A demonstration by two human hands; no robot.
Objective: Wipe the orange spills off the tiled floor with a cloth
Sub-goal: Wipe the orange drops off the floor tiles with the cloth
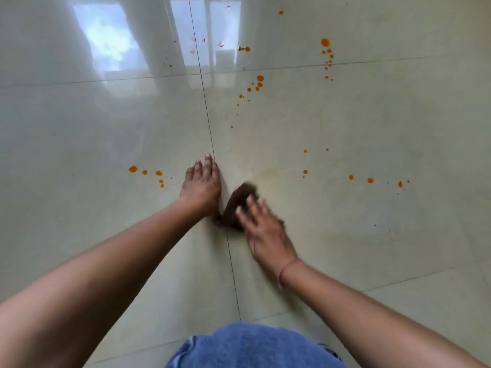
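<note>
The pale cream tiled floor [372,123] is smooth and highly glossy, mirroring a bright window beyond the left hand [203,181]. The round orange spill drops [259,78] ahead of both hands look wet and shiny. Under the right hand [261,229] lies a dark brown cloth [235,205], soft and matt, though blurred. Behind the hands, the blue woven fabric [252,346] looks coarse and matt.

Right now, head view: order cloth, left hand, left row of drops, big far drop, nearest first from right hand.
1. cloth, under the right hand.
2. left hand, just left of it.
3. row of drops, farther left.
4. big drop, far ahead, right.
</note>
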